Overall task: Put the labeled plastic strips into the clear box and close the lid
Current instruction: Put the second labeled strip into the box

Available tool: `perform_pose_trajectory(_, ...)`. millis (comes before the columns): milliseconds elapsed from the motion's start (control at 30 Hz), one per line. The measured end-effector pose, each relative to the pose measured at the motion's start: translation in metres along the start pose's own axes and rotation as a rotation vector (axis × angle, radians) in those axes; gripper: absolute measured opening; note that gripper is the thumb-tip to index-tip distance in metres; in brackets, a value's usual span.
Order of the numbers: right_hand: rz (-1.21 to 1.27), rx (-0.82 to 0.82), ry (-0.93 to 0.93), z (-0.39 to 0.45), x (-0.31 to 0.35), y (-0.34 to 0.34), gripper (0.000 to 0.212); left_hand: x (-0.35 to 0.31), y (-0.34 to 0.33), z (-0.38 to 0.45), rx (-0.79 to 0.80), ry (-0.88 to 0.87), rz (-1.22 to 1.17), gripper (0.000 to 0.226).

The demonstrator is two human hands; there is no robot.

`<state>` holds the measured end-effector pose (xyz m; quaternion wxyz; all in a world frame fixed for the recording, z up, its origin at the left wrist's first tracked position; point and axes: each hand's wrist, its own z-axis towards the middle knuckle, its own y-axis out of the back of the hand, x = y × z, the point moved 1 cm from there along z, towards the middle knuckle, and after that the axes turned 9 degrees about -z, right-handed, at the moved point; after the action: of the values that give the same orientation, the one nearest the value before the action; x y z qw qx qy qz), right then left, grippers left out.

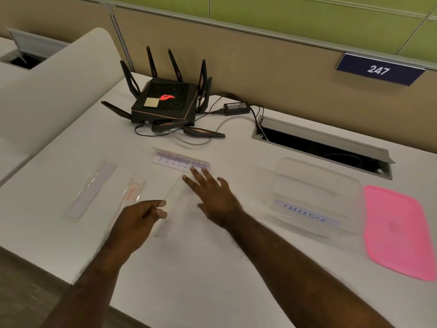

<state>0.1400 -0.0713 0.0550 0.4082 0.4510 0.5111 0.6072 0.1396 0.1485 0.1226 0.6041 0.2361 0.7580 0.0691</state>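
My left hand (139,217) pinches the near end of a clear plastic strip (175,195) that slants up off the white desk. My right hand (214,194) hovers open over that strip's far end, fingers spread, close to a folded strip with blue handwriting (176,159). Two more strips lie to the left: a pale one (92,189) and one with a red label (133,192). The clear box (314,197) stands open at the right, with a strip reading LABRADOR (305,215) inside. Its pink lid (397,230) lies flat beside it.
A black router (165,100) with antennas, its power brick (236,107) and cables sit at the back. An open cable hatch (324,143) is sunk into the desk behind the box. A white divider (54,91) rises at the left. The desk's front edge runs near me.
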Motion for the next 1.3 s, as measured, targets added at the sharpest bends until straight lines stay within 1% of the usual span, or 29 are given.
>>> perform_pose_trajectory(133, -0.002, -0.114, -0.099, -0.013, -0.041, 0.034, 0.088, -0.030, -0.006, 0.007, 0.204, 0.021, -0.131, 0.023)
perform_pose_trajectory(233, -0.046, -0.137, -0.109, -0.032, -0.072, 0.061, 0.078, -0.049, -0.019, 0.014, 0.337, -0.005, -0.150, 0.025)
perform_pose_trajectory(300, -0.080, -0.119, -0.106, -0.048, -0.092, 0.078, 0.071, -0.060, -0.032, 0.023, 0.374, -0.048, -0.139, 0.022)
perform_pose_trajectory(367, -0.107, -0.088, -0.139, -0.066, -0.112, 0.093, 0.068, -0.069, -0.046, 0.033, 0.356, -0.117, -0.036, 0.021)
perform_pose_trajectory(433, -0.101, -0.070, -0.192, -0.084, -0.131, 0.107, 0.067, -0.080, -0.062, 0.042, 0.367, -0.206, 0.135, 0.037)
perform_pose_trajectory(533, -0.073, -0.055, -0.283, -0.111, -0.159, 0.125, 0.066, -0.096, -0.088, 0.048, 0.462, -0.367, 0.329, 0.069)
perform_pose_trajectory(567, -0.061, -0.043, -0.313, -0.120, -0.168, 0.130, 0.066, -0.102, -0.098, 0.049, 0.467, -0.424, 0.385, 0.074)
perform_pose_trajectory(600, -0.046, -0.027, -0.342, -0.129, -0.175, 0.134, 0.066, -0.107, -0.109, 0.051, 0.451, -0.487, 0.438, 0.074)
perform_pose_trajectory(667, -0.031, 0.001, -0.397, -0.146, -0.189, 0.141, 0.067, -0.116, -0.131, 0.056, 0.405, -0.608, 0.532, 0.065)
perform_pose_trajectory(733, -0.043, 0.014, -0.450, -0.163, -0.201, 0.146, 0.066, -0.123, -0.153, 0.062, 0.408, -0.672, 0.608, 0.057)
perform_pose_trajectory(800, -0.053, -0.001, -0.507, -0.178, -0.213, 0.149, 0.062, -0.127, -0.175, 0.070, 0.430, -0.697, 0.659, 0.054)
perform_pose_trajectory(900, -0.102, -0.004, -0.569, -0.195, -0.227, 0.148, 0.057, -0.134, -0.205, 0.078, 0.466, -0.699, 0.673, 0.051)
perform_pose_trajectory(1000, -0.157, 0.001, -0.642, -0.208, -0.237, 0.138, 0.054, -0.141, -0.230, 0.084, 0.470, -0.737, 0.729, 0.048)
perform_pose_trajectory(1167, -0.260, 0.028, -0.740, -0.217, -0.244, 0.117, 0.053, -0.148, -0.264, 0.084, 0.401, -0.794, 1.016, 0.045)
perform_pose_trajectory(1300, -0.319, 0.015, -0.762, -0.217, -0.245, 0.104, 0.046, -0.142, -0.280, 0.079, 0.379, -0.809, 1.165, 0.041)
